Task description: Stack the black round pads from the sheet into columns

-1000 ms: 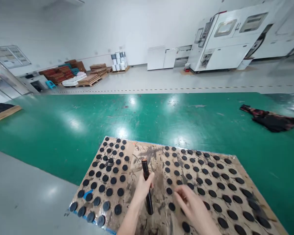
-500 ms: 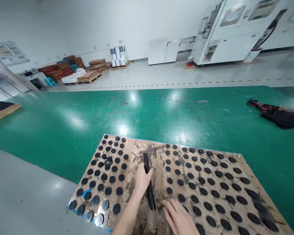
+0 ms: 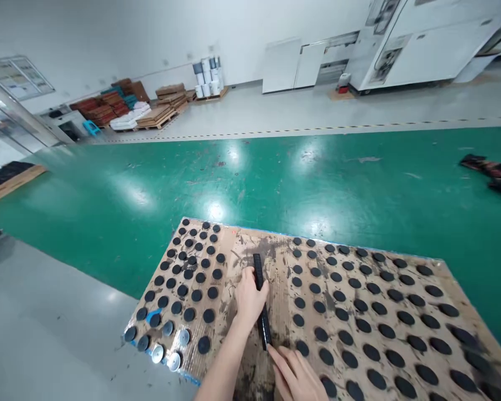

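Note:
A slim black bar with a glossy surface lies lengthwise over the bare middle strip of a stained cardboard sheet. My left hand is closed around the bar about halfway along, thumb on its right side. My right hand is at the bar's near end, its fingers stretched out and a fingertip at the end's right corner. Part of that hand falls below the picture's edge. Rows of black discs cover the sheet on both sides, and several silvery discs lie at its near left corner.
Green floor spreads beyond the sheet, with grey floor at the left. A dark bundle of cloth lies at the far right. Stacked pallets, white buckets and a large white machine stand along the back wall.
My right hand has moved left to the bar's near end, from a spot apart from it. My left hand still grips the bar. The whole view has tilted and shifted slightly.

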Available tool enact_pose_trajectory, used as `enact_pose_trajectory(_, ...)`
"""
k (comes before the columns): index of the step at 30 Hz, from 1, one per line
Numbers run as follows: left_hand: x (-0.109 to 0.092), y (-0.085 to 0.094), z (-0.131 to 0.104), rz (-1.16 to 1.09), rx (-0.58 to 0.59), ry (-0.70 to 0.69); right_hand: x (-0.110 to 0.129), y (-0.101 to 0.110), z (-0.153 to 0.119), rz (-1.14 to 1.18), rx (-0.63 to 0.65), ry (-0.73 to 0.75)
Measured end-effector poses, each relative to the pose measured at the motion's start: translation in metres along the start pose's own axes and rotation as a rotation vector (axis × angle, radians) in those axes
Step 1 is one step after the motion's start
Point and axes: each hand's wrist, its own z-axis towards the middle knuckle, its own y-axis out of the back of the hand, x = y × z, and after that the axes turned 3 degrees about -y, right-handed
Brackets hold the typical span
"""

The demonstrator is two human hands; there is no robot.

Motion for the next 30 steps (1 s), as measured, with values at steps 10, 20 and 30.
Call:
enact_pose_trajectory(10, -0.001, -0.001, -0.003, 0.034, -0.050, -0.011, 0.009, -0.016, 0.002, 0.044, -0.017, -0.018)
enact_pose_trajectory(20, -0.002, -0.001, -0.008, 0.015, -0.096, -0.034, 0.025, -0.022, 0.021, 0.105, -0.149, -0.132)
enact_pose_trajectory(30, 0.005, -0.001, -0.009, -0.039, -0.096, -0.062, 0.020, -0.035, 0.030, -0.077, -0.190, -0.070)
